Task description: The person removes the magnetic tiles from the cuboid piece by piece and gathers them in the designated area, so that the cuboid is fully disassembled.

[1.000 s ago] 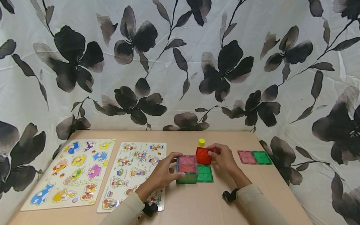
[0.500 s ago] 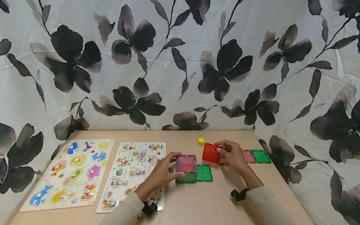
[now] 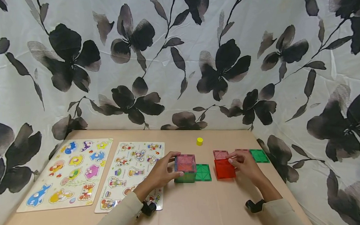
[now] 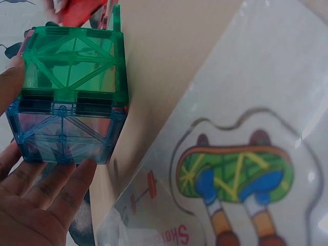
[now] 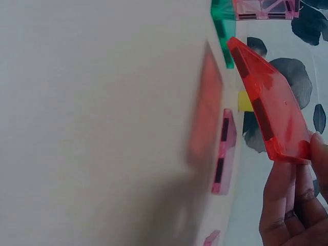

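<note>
My left hand grips a see-through cube of magnetic tiles, thumb on one side and fingers on another. In the left wrist view the cube shows a green tile face and a blue tile face. A flat green tile lies against the cube's right side. My right hand pinches a red magnetic tile by its right edge. In the right wrist view this red tile is tilted and raised, its reddish shadow on the table. Just behind it lies a pink tile.
Further right, a pink tile and a green tile lie side by side. A small yellow cylinder stands at the back. Two picture boards, one with animals and one with figures, cover the table's left. Flowered cloth hangs behind.
My right hand has carried the red tile from behind the flat green tile rightward and toward me, uncovering the yellow cylinder and a pink tile. My left hand keeps its grip on the cube.
</note>
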